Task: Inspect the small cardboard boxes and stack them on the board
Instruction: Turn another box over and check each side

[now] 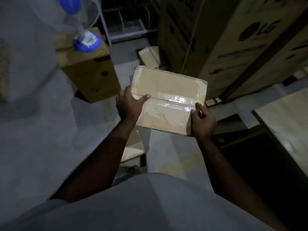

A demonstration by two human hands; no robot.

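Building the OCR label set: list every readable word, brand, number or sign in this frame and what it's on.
"LG", with the round logo: on the tall carton at upper right, seen rotated.
Smaller print lines lower on that carton: blurred, unreadable.
Dark print on the neighbouring tall carton: too dark to read.
Dark marks on the carton under the fan base: unreadable.
Held small box: tape only, no text visible.

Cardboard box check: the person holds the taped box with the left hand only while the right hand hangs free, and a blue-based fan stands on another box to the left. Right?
Not quite. The head view shows both hands on the taped box: the left hand grips its left edge and the right hand grips its right edge. The blue-based fan does stand on another box to the left.
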